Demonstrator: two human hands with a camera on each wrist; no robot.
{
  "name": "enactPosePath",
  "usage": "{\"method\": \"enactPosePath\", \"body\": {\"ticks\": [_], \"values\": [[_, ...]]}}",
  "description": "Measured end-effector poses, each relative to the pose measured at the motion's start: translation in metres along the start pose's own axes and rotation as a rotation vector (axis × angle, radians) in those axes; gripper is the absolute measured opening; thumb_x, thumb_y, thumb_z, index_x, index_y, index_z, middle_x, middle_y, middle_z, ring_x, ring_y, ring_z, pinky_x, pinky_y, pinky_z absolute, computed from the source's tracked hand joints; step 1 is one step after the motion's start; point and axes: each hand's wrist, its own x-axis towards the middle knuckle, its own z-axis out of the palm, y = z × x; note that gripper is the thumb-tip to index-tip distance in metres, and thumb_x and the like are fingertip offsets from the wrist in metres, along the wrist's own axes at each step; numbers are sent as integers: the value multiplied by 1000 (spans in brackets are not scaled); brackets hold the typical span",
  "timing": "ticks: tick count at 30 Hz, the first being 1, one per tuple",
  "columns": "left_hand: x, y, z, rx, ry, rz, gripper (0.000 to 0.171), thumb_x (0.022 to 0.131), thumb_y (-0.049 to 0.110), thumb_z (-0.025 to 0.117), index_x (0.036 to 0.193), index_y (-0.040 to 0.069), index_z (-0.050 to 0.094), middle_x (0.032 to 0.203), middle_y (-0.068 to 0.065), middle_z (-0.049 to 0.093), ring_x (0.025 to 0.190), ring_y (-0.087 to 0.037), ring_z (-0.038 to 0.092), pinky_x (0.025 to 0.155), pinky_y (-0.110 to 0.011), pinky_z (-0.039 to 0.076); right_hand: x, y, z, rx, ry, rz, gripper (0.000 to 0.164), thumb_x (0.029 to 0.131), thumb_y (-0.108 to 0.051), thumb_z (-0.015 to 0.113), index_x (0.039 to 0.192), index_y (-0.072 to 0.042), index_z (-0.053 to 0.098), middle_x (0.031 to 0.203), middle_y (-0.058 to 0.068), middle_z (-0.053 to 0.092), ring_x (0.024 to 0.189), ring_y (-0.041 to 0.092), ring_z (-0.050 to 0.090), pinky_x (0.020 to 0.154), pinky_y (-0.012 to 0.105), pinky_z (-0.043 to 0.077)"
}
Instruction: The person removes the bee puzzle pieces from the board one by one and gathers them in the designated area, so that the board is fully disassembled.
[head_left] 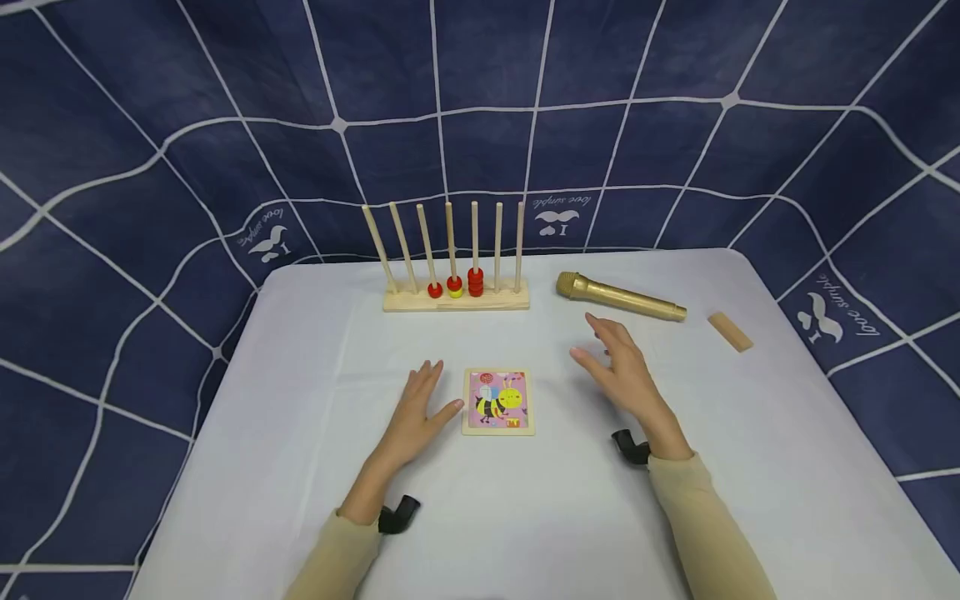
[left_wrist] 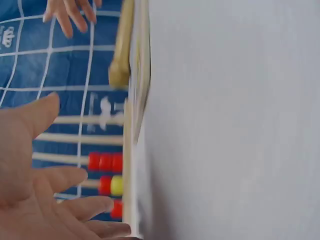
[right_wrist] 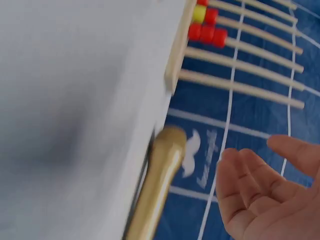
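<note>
A square wooden puzzle (head_left: 498, 402) with a bee picture lies flat between the two hands. Just left of it hovers my left hand (head_left: 415, 417), fingers spread and thumb toward the puzzle, holding nothing. To the puzzle's right, my right hand (head_left: 621, 371) is raised with fingers loosely extended and nothing in it; the gold microphone (head_left: 622, 297) lies beyond its fingertips. In the right wrist view the right palm (right_wrist: 270, 195) is bare beside the microphone (right_wrist: 159, 175). The left wrist view shows the left fingers (left_wrist: 75, 207) apart, in front of the bead rack's beads.
A wooden bead rack (head_left: 457, 302) with several upright rods stands at the back, red and yellow beads on a few of them. A small flat wooden block (head_left: 730, 332) lies at the right. White cloth covers the table (head_left: 300, 467); a dark blue gridded curtain (head_left: 480, 67) hangs behind.
</note>
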Motion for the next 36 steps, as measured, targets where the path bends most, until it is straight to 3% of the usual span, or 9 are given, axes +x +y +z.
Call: {"method": "enactPosePath", "body": {"ticks": [3, 6, 14, 22, 26, 31, 36], "values": [[1, 1, 12, -130, 20, 14, 74, 90, 34, 68, 152, 11, 34, 161, -17, 22, 151, -41, 6, 114, -69, 9, 2, -8, 6, 127, -8, 16, 60, 96, -32, 62, 147, -8, 43, 139, 19, 48, 122, 34, 51, 96, 51, 46], [2, -3, 22, -165, 45, 41, 72, 86, 26, 74, 148, 9, 41, 159, -17, 28, 151, -40, 7, 115, -67, 8, 4, -17, 13, 225, -38, 43, 54, 96, -29, 63, 143, -8, 49, 135, 17, 52, 119, 31, 54, 96, 49, 47], [2, -14, 38, 43, 59, 162, 63, 82, 29, 77, 138, 10, 56, 156, -22, 33, 149, -46, 7, 117, -63, 6, 15, -37, 39, 338, -114, 71, 50, 92, -25, 69, 137, -10, 56, 130, 17, 56, 114, 29, 57, 94, 46, 49], [2, -11, 39, 104, 84, 180, 56, 81, 28, 78, 131, 11, 63, 155, -22, 35, 148, -47, 10, 117, -61, 9, 29, -44, 72, 407, -211, 48, 50, 90, -22, 71, 135, -4, 58, 131, 18, 57, 113, 30, 58, 95, 48, 50], [1, -11, 38, 107, 85, 177, 56, 81, 29, 78, 131, 10, 63, 155, -21, 34, 148, -47, 10, 117, -61, 10, 34, -45, 90, 395, -256, 73, 48, 88, -21, 72, 131, -4, 60, 125, 15, 59, 108, 27, 59, 93, 42, 51], [1, -11, 38, 103, 82, 171, 55, 81, 29, 79, 130, 10, 64, 155, -21, 34, 148, -46, 10, 117, -61, 10, 37, -41, 109, 315, -276, 102, 41, 85, -17, 75, 124, -4, 66, 109, 11, 62, 91, 17, 59, 81, 28, 49], [1, -10, 37, 131, 95, 199, 55, 80, 30, 79, 128, 9, 65, 153, -23, 37, 146, -50, 14, 115, -64, 13, 40, -39, 120, 199, -266, 50, 36, 82, -12, 77, 117, -3, 69, 102, 8, 64, 81, 13, 58, 72, 23, 47]]}}
